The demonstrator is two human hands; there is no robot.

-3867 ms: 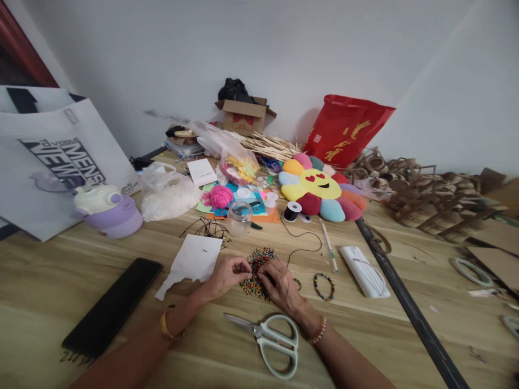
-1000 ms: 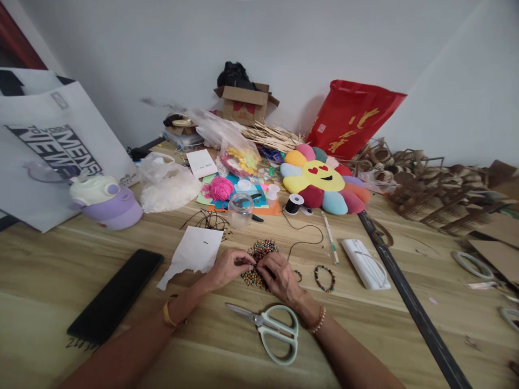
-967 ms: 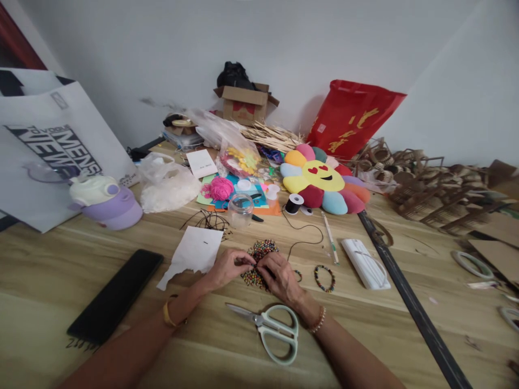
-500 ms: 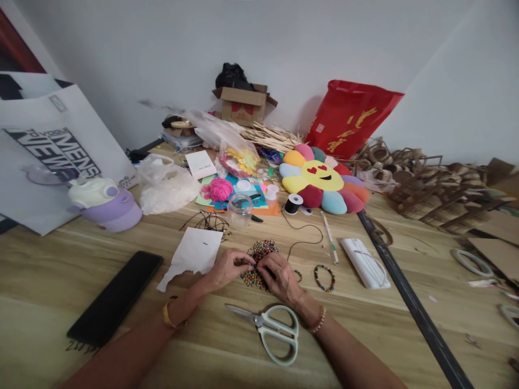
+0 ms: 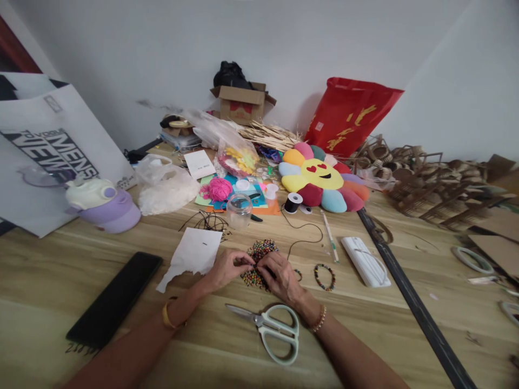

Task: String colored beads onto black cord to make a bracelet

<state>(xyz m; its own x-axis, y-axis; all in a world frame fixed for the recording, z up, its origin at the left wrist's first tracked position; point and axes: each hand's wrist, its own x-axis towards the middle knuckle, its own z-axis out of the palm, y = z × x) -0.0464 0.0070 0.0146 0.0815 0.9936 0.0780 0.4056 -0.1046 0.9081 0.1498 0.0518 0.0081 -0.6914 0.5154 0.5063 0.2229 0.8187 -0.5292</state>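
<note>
My left hand is closed in a pinch over a pile of small multicoloured beads; what sits between its fingertips is too small to make out. My right hand pinches right against it, fingertips meeting over the pile. From behind the right hand comes a short curved string of beads, its other end hidden by the fingers. A finished-looking bead bracelet lies to the right. Nearer to me, between my forearms, rest scissors with pale green handles.
A torn white paper, black cords, a clear jar and a spool of black cord surround the beads. A black case lies left, a white power strip right. A flower cushion stands behind.
Since the earliest frame, my left fingertips have moved right to meet the right hand's over the beads. In the last second both hands hold nearly still; the view shifts slightly.
</note>
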